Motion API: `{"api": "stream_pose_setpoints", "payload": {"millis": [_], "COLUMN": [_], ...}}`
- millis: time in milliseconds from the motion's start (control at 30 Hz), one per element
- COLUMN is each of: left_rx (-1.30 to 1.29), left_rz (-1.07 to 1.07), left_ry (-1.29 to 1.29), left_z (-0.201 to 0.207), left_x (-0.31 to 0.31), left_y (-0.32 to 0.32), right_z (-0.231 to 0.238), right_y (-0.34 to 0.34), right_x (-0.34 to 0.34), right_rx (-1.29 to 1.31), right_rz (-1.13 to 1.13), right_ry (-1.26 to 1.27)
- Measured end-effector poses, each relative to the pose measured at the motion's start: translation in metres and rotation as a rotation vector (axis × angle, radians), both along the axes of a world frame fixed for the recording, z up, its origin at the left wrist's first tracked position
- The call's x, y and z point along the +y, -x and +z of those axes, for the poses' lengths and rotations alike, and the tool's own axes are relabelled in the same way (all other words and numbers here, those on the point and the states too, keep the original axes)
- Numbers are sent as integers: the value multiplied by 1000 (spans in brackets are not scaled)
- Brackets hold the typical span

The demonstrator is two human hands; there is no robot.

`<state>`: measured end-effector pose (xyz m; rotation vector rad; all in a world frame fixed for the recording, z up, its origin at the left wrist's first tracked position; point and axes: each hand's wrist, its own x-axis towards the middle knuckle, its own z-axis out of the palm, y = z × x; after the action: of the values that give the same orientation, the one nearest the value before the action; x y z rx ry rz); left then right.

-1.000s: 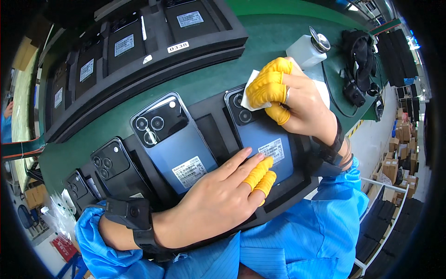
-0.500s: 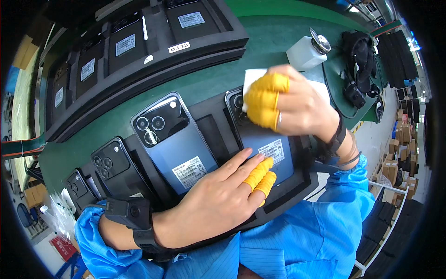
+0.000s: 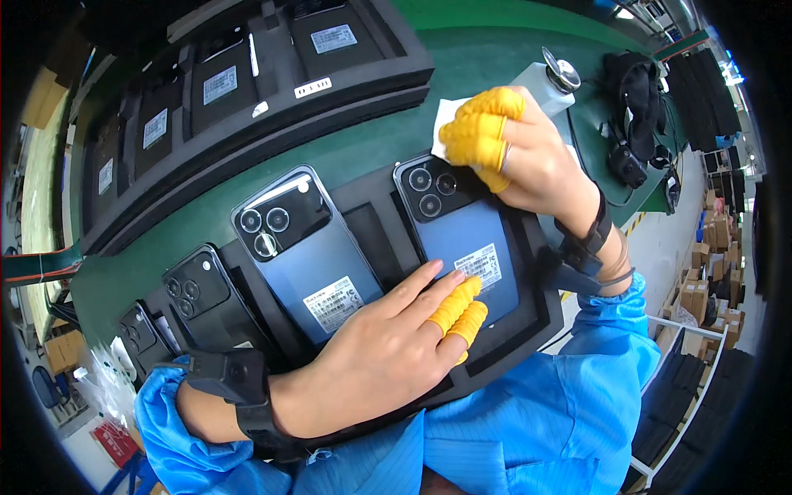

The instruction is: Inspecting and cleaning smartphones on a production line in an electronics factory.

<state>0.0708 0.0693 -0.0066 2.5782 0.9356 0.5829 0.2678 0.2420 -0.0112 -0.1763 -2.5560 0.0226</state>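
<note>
My left hand (image 3: 384, 346) lies flat on the lower part of a blue smartphone (image 3: 454, 235), fingertips at its white label. Yellow finger cots cover some of its fingers. At the phone's upper right corner, beside the cameras, my right hand (image 3: 528, 153) is closed around a white wipe (image 3: 445, 124); yellow cots cover its fingers too. The phone rests back up in a black foam tray (image 3: 540, 309). Left of it in the same row are another blue smartphone (image 3: 309, 264), a dark smartphone (image 3: 216, 289) and a further phone (image 3: 142, 334) at the far left.
A second black foam tray (image 3: 363, 97) with several labelled phones stands at the back left on the green table (image 3: 462, 58). Behind my right hand is a white pump bottle (image 3: 544, 87) with a metal top. Black straps (image 3: 631, 107) and a cable lie at the right.
My right hand has lifted up and away from the phone's camera area with the wipe, uncovering the lenses. My left hand stays on the phone.
</note>
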Motion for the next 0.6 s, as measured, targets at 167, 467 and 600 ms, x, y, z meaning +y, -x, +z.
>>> {"api": "stream_pose_setpoints", "payload": {"millis": [167,467,600], "left_rx": [25,-8,-18], "left_rz": [-12,-11,-15], "left_ry": [1,-17,-82], "left_z": [2,-1,-2], "left_x": [1,1,2], "left_y": [3,1,2], "right_z": [9,10,11], "right_y": [-11,-3,3], "right_x": [3,-16,-23], "right_rx": [171,27,-33], "right_rz": [-134,-79,-79], "right_ry": [217,224,212]}}
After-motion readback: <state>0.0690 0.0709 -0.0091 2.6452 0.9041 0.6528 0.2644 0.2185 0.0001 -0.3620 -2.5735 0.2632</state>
